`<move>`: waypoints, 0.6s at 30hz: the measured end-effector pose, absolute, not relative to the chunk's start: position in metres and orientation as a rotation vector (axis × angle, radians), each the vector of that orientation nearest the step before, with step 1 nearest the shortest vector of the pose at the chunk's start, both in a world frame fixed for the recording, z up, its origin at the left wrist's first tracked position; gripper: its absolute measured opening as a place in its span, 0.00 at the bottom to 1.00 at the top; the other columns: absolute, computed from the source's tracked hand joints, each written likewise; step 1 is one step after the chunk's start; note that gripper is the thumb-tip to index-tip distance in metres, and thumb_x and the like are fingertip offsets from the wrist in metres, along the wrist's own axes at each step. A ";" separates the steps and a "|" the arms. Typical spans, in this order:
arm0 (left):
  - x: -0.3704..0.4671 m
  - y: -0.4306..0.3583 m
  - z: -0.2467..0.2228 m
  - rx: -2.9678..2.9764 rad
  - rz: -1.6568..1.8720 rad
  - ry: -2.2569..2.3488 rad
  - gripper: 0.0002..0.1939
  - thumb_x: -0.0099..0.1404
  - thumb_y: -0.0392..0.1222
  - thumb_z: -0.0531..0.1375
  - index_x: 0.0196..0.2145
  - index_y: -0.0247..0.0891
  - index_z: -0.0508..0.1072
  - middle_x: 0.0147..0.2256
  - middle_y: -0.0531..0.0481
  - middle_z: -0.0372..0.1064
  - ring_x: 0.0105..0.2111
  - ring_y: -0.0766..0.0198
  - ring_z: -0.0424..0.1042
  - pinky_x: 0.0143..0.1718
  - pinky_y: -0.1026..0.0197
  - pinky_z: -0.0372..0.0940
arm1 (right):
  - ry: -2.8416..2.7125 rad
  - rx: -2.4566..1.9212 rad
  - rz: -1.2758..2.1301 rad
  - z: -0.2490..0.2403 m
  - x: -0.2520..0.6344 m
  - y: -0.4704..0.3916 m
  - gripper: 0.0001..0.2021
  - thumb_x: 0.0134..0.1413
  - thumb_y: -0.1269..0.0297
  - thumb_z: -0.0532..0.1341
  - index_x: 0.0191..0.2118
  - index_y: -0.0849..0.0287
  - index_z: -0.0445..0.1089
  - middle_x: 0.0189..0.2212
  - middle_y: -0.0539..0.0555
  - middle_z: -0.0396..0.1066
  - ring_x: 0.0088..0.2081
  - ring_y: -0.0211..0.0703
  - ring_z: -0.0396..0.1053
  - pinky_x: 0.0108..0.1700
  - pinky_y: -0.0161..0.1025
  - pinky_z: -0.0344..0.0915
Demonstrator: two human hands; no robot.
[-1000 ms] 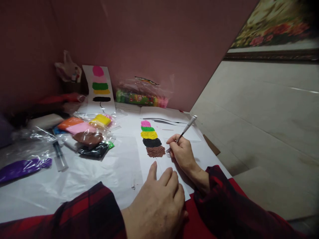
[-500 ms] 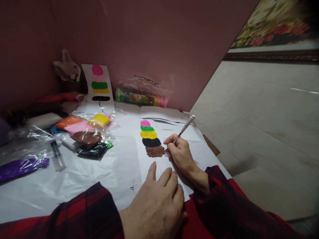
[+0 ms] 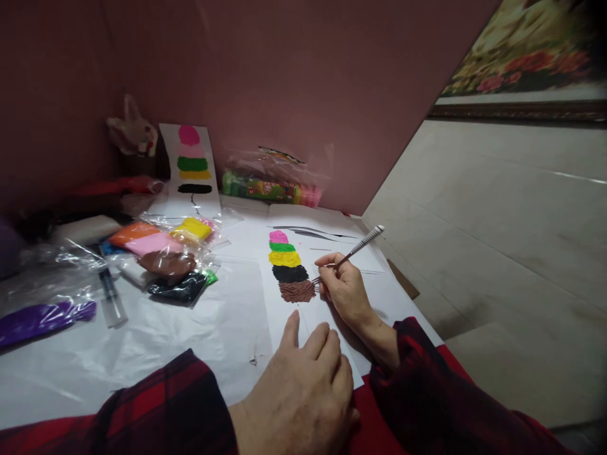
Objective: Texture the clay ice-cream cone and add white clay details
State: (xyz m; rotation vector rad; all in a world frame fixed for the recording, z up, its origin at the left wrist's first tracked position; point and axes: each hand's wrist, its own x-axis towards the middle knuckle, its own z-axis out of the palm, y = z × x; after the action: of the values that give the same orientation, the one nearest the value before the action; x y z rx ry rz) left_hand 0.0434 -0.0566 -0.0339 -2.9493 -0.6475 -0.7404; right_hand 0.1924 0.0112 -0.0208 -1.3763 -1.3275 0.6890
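Note:
My right hand (image 3: 346, 287) pinches a metal fork (image 3: 366, 240) with a ridged handle. The fork's tines meet the right edge of a brown clay band (image 3: 297, 291), whose surface is covered in wavy grooves. Above it on the white paper (image 3: 327, 328) lie a black band (image 3: 290, 273), a yellow band (image 3: 284, 258), a green band (image 3: 282, 247) and a pink piece (image 3: 278, 236). My left hand (image 3: 301, 385) rests on the lower part of the paper, palm down, fingers stretched out, holding nothing.
Bagged clay in several colours, such as a brown packet (image 3: 168, 264) and a purple one (image 3: 47, 322), lies left. A sheet with coloured bands (image 3: 193, 170) leans on the wall. A bagged green-and-pink package (image 3: 270, 188) stands behind. A clear tube (image 3: 112, 303) lies near the packets.
The fork and my right hand have shifted slightly, and the fork's handle leans further right. My left hand stays in place on the paper. The whole view has moved a little.

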 end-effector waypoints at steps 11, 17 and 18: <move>0.043 -0.057 -0.033 -2.951 -0.721 -0.644 0.16 0.68 0.52 0.56 0.39 0.35 0.72 0.41 0.42 0.72 0.45 0.50 0.67 0.51 0.33 0.60 | -1.435 -1.399 0.634 -0.023 0.196 0.020 0.08 0.56 0.58 0.59 0.35 0.58 0.66 0.17 0.44 0.64 0.18 0.35 0.60 0.22 0.32 0.56; 0.044 -0.056 -0.033 -2.958 -0.718 -0.658 0.16 0.68 0.51 0.55 0.39 0.35 0.72 0.40 0.43 0.72 0.44 0.51 0.67 0.50 0.34 0.61 | -1.450 -1.386 0.642 -0.024 0.195 0.021 0.08 0.57 0.58 0.59 0.34 0.58 0.66 0.17 0.44 0.64 0.19 0.35 0.60 0.23 0.33 0.57; 0.044 -0.056 -0.033 -2.956 -0.717 -0.660 0.16 0.68 0.51 0.55 0.39 0.35 0.72 0.40 0.43 0.72 0.44 0.51 0.68 0.50 0.34 0.61 | -1.455 -1.381 0.646 -0.024 0.195 0.021 0.08 0.57 0.58 0.59 0.34 0.57 0.66 0.17 0.45 0.64 0.19 0.35 0.60 0.23 0.33 0.58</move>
State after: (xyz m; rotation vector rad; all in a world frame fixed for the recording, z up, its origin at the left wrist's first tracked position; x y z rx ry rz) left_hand 0.0438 -0.0562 -0.0330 -2.9556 -0.6600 -0.7166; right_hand 0.1951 0.0210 -0.0244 -1.3815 -1.4552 0.6461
